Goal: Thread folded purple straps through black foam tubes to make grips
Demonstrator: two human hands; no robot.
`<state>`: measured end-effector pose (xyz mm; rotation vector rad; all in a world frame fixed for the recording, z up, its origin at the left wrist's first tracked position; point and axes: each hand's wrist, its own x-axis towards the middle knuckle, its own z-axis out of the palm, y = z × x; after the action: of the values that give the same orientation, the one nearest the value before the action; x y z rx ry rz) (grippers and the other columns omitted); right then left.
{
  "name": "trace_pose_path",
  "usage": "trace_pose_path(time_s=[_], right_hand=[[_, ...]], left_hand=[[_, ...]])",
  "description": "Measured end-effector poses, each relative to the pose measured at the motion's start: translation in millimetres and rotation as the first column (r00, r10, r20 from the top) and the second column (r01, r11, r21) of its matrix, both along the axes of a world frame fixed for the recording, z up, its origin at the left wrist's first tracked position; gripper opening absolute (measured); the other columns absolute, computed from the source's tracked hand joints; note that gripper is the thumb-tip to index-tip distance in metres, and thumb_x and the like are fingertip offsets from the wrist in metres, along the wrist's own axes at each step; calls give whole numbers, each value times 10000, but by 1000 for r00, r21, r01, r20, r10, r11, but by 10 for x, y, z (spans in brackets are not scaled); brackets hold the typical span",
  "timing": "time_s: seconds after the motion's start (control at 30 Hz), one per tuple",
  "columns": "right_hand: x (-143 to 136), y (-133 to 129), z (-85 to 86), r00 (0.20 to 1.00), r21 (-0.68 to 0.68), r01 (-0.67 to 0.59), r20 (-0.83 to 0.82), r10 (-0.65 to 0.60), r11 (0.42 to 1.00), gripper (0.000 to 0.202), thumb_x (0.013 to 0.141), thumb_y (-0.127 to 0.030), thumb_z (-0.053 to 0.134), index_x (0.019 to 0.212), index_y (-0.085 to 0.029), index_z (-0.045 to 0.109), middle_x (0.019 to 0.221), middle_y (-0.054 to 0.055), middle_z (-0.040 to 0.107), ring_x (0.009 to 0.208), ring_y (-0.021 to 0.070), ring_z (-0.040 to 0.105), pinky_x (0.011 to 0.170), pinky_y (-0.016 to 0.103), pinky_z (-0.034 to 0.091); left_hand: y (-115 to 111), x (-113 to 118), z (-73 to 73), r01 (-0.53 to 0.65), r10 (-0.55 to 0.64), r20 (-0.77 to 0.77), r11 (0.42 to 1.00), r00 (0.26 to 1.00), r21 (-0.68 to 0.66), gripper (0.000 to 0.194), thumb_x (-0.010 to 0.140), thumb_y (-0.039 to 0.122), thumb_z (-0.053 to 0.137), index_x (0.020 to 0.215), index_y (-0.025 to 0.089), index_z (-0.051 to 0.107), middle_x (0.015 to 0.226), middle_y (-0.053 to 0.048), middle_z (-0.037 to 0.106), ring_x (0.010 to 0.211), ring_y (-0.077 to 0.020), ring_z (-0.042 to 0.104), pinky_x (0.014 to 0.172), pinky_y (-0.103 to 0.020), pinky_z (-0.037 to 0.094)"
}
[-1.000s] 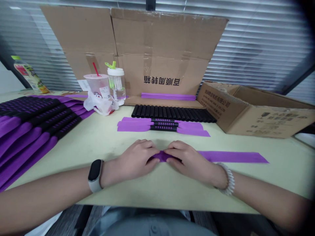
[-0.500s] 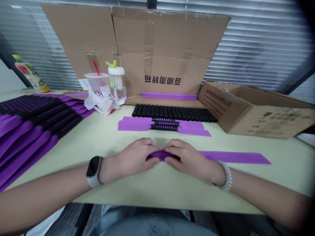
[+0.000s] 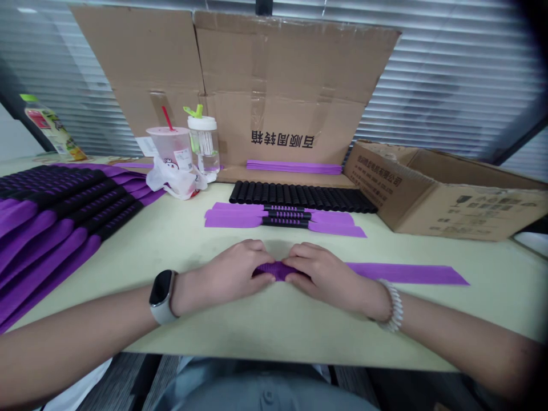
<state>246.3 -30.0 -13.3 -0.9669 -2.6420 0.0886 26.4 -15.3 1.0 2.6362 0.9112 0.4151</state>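
A flat purple strap point(image 3: 406, 273) lies on the table, its free end stretching out to the right. My left hand point(image 3: 240, 267) and my right hand point(image 3: 323, 270) pinch it close together, thumbs toward me. Between them the strap point(image 3: 278, 270) looks bunched and ribbed. Something dark shows under the fingers, but I cannot make out what it is. Just beyond my hands lie several purple straps with black slotted grips point(image 3: 286, 220) around their middles. Behind those is a row of black foam tubes point(image 3: 302, 196).
A pile of purple straps with black grips point(image 3: 72, 200) covers the left. At the back stand a pink cup in a plastic bag point(image 3: 171, 151), a clear bottle point(image 3: 204, 142), a drink bottle point(image 3: 53, 128) and cardboard point(image 3: 282, 80) with purple strips point(image 3: 294, 166). An open carton point(image 3: 462, 208) sits right.
Both hands keep their grip on the purple strap in nearly the same place. Only a very slight shift to the left shows across the whole view.
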Motion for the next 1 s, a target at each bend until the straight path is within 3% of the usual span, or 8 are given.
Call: trace_pose_path(time_s=[0.47, 1.0], right_hand=[[-11, 1, -24, 999, 70, -9, 53, 5, 998, 144, 908, -219, 560, 897, -136, 677, 825, 62, 610, 784, 189, 563, 726, 336, 482], [6, 0, -58, 999, 48, -38, 2, 38, 998, 205, 925, -219, 528, 839, -125, 688, 778, 63, 615, 753, 184, 557, 713, 326, 463]], left_hand=[[-10, 19, -38, 9, -9, 15, 1000, 1000, 19, 147, 882, 216, 543, 890, 169, 681, 823, -35, 598, 781, -173, 582, 734, -299, 471], [-20, 45, -46, 30, -31, 23, 999, 999, 36, 122, 866, 181, 557, 841, 167, 676, 779, -21, 614, 733, -159, 589, 686, -277, 454]])
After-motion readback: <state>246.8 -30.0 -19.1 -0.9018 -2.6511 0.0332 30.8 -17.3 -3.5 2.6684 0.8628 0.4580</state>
